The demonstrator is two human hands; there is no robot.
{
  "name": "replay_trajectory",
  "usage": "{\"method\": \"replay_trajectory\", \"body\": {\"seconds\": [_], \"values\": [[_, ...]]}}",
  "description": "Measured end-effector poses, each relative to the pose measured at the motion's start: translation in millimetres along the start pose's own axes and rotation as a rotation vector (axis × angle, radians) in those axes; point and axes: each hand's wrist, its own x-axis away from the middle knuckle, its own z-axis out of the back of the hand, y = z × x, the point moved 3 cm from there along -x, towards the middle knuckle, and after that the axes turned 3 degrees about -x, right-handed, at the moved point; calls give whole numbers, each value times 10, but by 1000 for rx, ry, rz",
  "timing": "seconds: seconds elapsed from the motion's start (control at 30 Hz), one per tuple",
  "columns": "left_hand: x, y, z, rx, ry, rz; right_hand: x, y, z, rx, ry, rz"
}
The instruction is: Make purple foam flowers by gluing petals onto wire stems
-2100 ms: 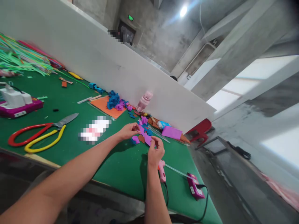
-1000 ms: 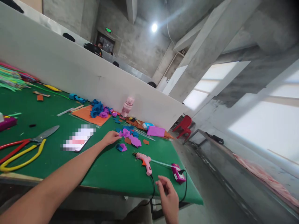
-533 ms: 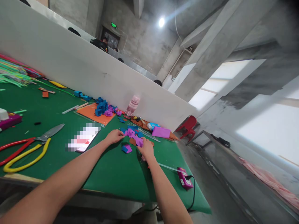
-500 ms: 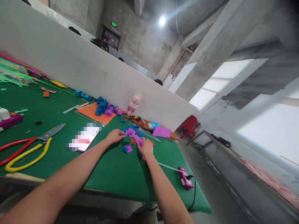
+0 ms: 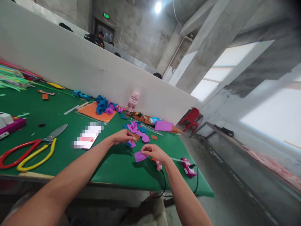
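One purple foam piece [image 5: 139, 156] is being pinched at its right edge between the thumb and fingertips of the right hand [image 5: 154, 151], just below the middle of the frame. It is small, flat and roughly square. Whether it is touching the green table [image 5: 70, 125] cannot be told.

Just above and to the left, one smaller blue-and-purple piece [image 5: 130, 144] is being covered by the left hand [image 5: 122, 136]. The fingers are being kept curled together over it, and whether it is being gripped cannot be told.

Half a second earlier the right hand was being pressed onto the cluster of loose purple and blue pieces [image 5: 137, 129]. It is now being held lower in the frame with the single piece taken along.

One pink glue gun [image 5: 159, 165] is being partly hidden under the right wrist, and one purple plug block [image 5: 188, 163] is lying to its right.

Toward the upper left, one pink bottle [image 5: 133, 101], one orange sheet [image 5: 94, 113] and one heap of blue and purple flowers [image 5: 104, 106] are being left untouched. Scissors with red and yellow handles [image 5: 28, 152] are lying at the far left.
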Motion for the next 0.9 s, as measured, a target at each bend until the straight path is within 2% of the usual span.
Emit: {"method": "replay_trajectory", "body": {"seconds": [0.03, 0.07, 0.17, 0.27, 0.37, 0.4, 0.53, 0.6, 0.67, 0.77, 0.9], "values": [[40, 31, -64, 1, -98, 3, -3, -36, -40, 5, -17, 13], [74, 52, -111, -3, -149, 4, -20, -58, -68, 14, -6, 16], [121, 70, -194, -41, -213, -18, -109, -55, -127, 7, 74, -10], [103, 47, -211, -42, -186, -21, -165, -9, -198, -68, 215, -33], [69, 41, -200, 25, -90, 9, -141, 55, -324, -306, 422, -65], [62, 43, -201, 59, -64, 26, -126, 80, -390, -398, 452, -85], [53, 40, -198, 167, 35, 95, -84, 162, -625, -639, 491, -142], [52, 20, -180, 163, 85, 128, -62, 189, -658, -708, 533, -157], [53, 4, -163, 137, 101, 139, -40, 206, -657, -726, 518, -187], [56, 6, -164, 96, 32, 109, -12, 240, -652, -689, 435, -249], [62, 7, -188, -9, -73, 82, 18, 278, -698, -647, 401, -302]]}}
